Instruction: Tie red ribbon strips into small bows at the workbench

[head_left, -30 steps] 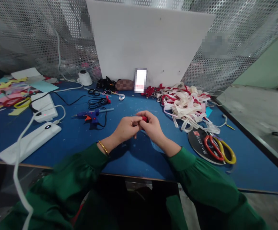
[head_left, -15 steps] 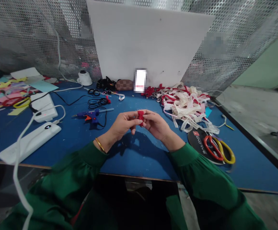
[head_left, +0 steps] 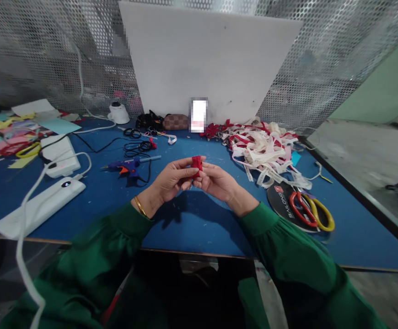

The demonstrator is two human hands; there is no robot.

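Observation:
A small red ribbon piece (head_left: 196,165) is held upright between both hands above the middle of the blue table. My left hand (head_left: 173,179) pinches it from the left, with the thumb across its front. From the right, my right hand (head_left: 217,182) grips its edge with the fingertips, its other fingers curled below. The two hands nearly touch under the piece. To the left of my left hand lies a blue glue gun (head_left: 129,168) with an orange trigger. A heap of white, pink and red ribbons (head_left: 262,148) lies beyond my right hand.
Red-and-yellow-handled scissors (head_left: 303,210) lie on a black card at the right. A white power bank (head_left: 41,208), a white power strip (head_left: 60,155) and coloured paper sheets (head_left: 10,135) are at the left. A lit phone (head_left: 198,114) leans on a white board (head_left: 212,59).
The fingers of both hands have shifted around the red ribbon piece, and the hands are closer together below it. The piece looks slightly turned. The whole view has shifted a little.

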